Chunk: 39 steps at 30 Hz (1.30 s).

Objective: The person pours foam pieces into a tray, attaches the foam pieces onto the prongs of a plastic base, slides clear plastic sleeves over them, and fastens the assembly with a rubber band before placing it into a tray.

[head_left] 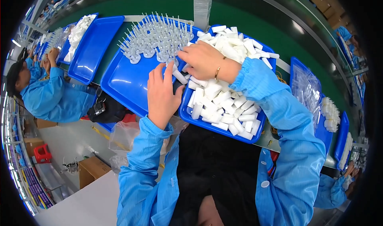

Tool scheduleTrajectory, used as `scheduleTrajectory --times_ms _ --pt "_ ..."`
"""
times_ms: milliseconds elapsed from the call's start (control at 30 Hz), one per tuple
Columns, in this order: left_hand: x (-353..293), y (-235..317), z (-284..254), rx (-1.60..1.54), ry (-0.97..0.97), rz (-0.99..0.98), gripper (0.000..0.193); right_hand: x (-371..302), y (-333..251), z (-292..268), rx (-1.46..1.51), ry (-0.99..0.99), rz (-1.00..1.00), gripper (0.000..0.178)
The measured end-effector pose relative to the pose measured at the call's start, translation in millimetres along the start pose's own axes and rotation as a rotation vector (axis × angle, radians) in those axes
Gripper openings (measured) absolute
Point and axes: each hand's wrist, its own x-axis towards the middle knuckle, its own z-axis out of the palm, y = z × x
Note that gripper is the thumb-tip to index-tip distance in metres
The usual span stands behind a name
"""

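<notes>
My left hand [161, 91] is over the front right part of a blue tray [123, 80], with its fingers stretched out and the thumb apart. A white foam piece [180, 76] lies between its index finger and my right hand. My right hand [206, 60] reaches across from the right with bent fingers; whatever its fingertips hold is hidden. Just beyond both hands, many clear plastic stemmed parts [155, 36] stand upright on disc-like bases in the tray. Below my right wrist, a blue tray [223, 136] holds a heap of white foam pieces [217, 102].
Another heap of white foam pieces [235, 42] fills a tray behind my right hand. A wrapped post [204, 8] rises at the back beside a green belt [159, 4]. At left, a person in a blue sleeve [50, 94] works near another blue tray [95, 46]. Clear bags [305, 86] lie at right.
</notes>
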Motion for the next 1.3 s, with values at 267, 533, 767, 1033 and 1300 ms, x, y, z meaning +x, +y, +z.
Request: scheduleTrajectory --times_ms 267,533,767,1033,1300 --pt "-5.8 -21.6 17.8 0.002 -0.087 -0.002 0.04 9.9 -23.2 -10.8 -0.188 -0.317 0.227 0.044" --pt "-11.8 -12.1 18.2 -0.044 0.06 0.096 0.017 10.5 -24.8 3.3 -0.115 -0.21 0.353 0.031" --pt "-20.7 0.3 -8.8 -0.284 0.252 0.033 0.023 11.2 -33.0 -6.6 -0.03 -0.181 0.332 0.037" --pt "-72.4 33.4 15.6 -0.269 0.018 0.257 0.036 12.8 -51.1 12.6 -0.179 -0.226 0.299 0.031" --pt "-87.7 29.7 17.8 -0.277 0.097 0.098 0.038 8.6 -44.4 3.2 0.159 -0.309 0.266 0.041"
